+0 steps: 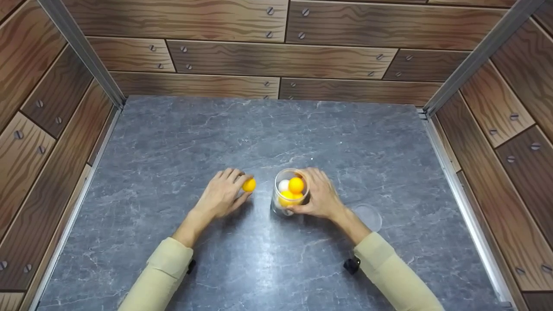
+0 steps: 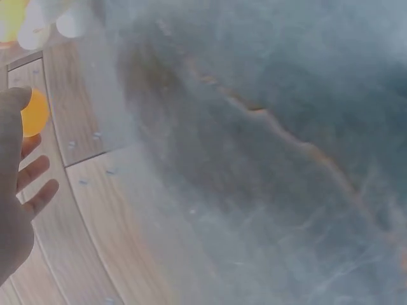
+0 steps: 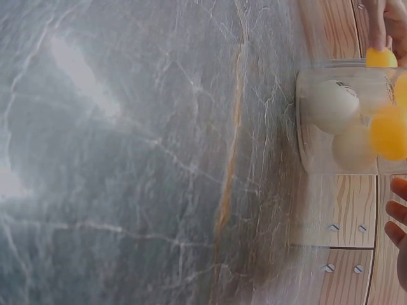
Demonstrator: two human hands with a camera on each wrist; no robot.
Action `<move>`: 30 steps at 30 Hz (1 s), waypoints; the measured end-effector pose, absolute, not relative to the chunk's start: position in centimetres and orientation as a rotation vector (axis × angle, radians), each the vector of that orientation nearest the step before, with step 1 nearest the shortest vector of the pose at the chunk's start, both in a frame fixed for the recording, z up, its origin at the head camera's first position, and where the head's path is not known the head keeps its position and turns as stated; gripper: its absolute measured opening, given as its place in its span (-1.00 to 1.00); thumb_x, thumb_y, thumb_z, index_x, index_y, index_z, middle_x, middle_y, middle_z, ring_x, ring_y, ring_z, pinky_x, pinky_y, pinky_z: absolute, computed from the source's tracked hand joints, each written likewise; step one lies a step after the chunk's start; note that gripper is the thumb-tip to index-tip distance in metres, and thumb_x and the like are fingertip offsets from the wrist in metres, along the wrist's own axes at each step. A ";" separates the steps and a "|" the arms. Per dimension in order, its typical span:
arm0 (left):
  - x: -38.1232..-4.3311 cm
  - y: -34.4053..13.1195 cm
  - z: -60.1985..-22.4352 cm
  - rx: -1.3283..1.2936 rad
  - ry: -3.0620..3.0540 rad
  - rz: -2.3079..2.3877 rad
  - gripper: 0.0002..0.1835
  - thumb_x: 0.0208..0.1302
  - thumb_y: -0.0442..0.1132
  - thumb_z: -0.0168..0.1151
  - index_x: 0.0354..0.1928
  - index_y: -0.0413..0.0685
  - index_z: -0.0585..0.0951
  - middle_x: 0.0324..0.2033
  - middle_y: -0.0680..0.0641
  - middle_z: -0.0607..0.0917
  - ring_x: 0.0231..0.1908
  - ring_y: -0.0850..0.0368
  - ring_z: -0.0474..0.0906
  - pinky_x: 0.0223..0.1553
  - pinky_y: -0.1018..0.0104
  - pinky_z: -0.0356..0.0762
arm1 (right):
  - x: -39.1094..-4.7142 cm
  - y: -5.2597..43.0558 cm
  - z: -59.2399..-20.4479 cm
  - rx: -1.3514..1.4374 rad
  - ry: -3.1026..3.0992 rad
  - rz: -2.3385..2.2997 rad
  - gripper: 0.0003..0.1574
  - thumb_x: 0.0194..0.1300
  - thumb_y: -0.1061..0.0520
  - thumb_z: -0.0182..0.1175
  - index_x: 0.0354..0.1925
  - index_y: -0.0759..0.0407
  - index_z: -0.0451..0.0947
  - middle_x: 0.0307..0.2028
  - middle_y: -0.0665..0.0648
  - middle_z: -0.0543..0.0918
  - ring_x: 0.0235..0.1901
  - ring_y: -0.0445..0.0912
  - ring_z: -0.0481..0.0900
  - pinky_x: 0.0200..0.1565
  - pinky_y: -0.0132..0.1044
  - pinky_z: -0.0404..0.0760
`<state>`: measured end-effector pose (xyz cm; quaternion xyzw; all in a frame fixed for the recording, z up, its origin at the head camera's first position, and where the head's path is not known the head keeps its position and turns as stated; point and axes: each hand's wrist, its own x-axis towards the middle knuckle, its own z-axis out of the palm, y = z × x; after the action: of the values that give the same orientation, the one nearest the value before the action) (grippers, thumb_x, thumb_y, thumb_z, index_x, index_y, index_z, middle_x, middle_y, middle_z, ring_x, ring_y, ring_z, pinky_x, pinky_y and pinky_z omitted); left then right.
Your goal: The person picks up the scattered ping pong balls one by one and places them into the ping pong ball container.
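Observation:
My left hand (image 1: 222, 192) pinches an orange ping-pong ball (image 1: 249, 185) between thumb and fingers, to the left of a clear jar (image 1: 276, 201). In the left wrist view that same ball (image 2: 35, 113) shows at the fingertips, with the other fingers spread below it. The jar stands upright and without its lid, and my right hand (image 1: 319, 194) grips it from the right, thumb in front. Inside are orange balls (image 1: 296, 185) and white balls (image 3: 334, 107), heaped up to near the rim.
A round clear lid (image 1: 368, 217) lies on the grey marbled table (image 1: 259, 129), partly behind my right wrist. Wood-patterned walls (image 1: 242, 56) close off the back and both sides, with metal rails (image 1: 468, 216) along the side edges.

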<state>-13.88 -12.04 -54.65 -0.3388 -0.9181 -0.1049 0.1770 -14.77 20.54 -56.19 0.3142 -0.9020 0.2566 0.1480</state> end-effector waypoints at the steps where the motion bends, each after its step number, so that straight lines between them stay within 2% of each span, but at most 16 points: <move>1: -13.8 -12.0 -54.5 -0.965 -2.588 -0.285 -0.58 0.48 0.03 0.29 0.25 0.04 0.59 0.00 -0.05 0.69 0.02 -0.05 0.63 0.06 0.04 0.66 | -14.8 20.5 -56.2 0.905 -2.591 0.738 0.27 -0.01 -0.71 0.29 0.30 0.19 0.50 0.03 0.19 0.68 0.04 0.10 0.61 0.08 0.10 0.61; 10: -13.2 -11.2 -53.1 -0.993 -2.553 -0.318 -0.57 0.48 0.03 0.29 0.26 0.02 0.61 0.01 -0.06 0.70 0.01 -0.05 0.63 0.09 0.04 0.66 | -14.8 20.5 -56.2 0.916 -2.572 0.737 0.31 0.06 -0.80 0.15 0.30 0.20 0.49 0.02 0.19 0.68 0.03 0.10 0.61 0.08 0.10 0.61; 22: -12.9 -10.3 -51.6 -1.018 -2.482 -0.396 -0.59 0.46 0.03 0.31 0.23 0.04 0.63 -0.01 -0.03 0.72 0.00 -0.03 0.65 0.09 0.04 0.67 | -14.9 20.6 -56.3 0.911 -2.591 0.730 0.29 0.02 -0.72 0.25 0.32 0.21 0.48 0.05 0.20 0.68 0.06 0.12 0.61 0.13 0.14 0.61; 30: -12.9 -10.0 -50.8 -1.023 -2.472 -0.388 -0.58 0.45 0.03 0.33 0.24 0.04 0.63 0.00 -0.03 0.72 -0.01 -0.02 0.64 0.04 0.09 0.66 | -14.8 20.5 -56.3 0.896 -2.595 0.738 0.32 0.02 -0.79 0.19 0.30 0.20 0.49 0.03 0.20 0.68 0.04 0.11 0.61 0.08 0.10 0.61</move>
<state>-12.94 -10.00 -50.85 -0.3695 -0.8925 -0.1400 0.2176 -14.80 20.54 -56.32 0.3117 -0.9026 0.2568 0.1490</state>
